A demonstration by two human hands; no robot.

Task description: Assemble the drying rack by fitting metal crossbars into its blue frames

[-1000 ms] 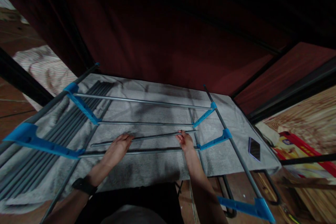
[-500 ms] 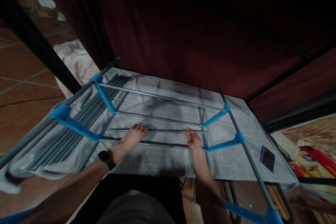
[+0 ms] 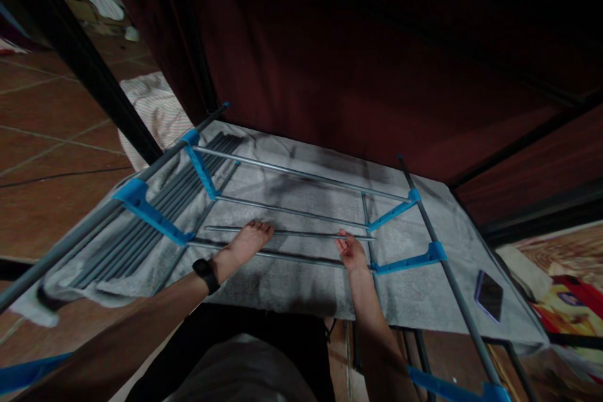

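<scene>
A thin grey metal rod [image 3: 306, 234] runs crosswise in front of me, both its ends free. My left hand [image 3: 252, 242], with a black watch on the wrist, is closed over the rod left of its middle. Near the rod's right end my right hand [image 3: 352, 251] holds it with curled fingers, palm turned up. Around the hands stands a rack frame of grey tubes [image 3: 301, 173] and blue plastic brackets [image 3: 153, 213]. One crossbar [image 3: 301, 257] joins the nearer brackets and passes just below my hands, partly hidden by them.
Several loose grey tubes [image 3: 164, 207] lie side by side on the left of the cloth-covered table [image 3: 292, 289]. A phone [image 3: 488, 296] rests at the right. Behind the table hangs a dark red curtain [image 3: 330, 75]. A red and yellow package [image 3: 572, 301] sits beyond the right edge.
The camera view has swung slightly, so the scene sits further right in the picture. Both hands keep their hold on the rod, with little visible movement along it.
</scene>
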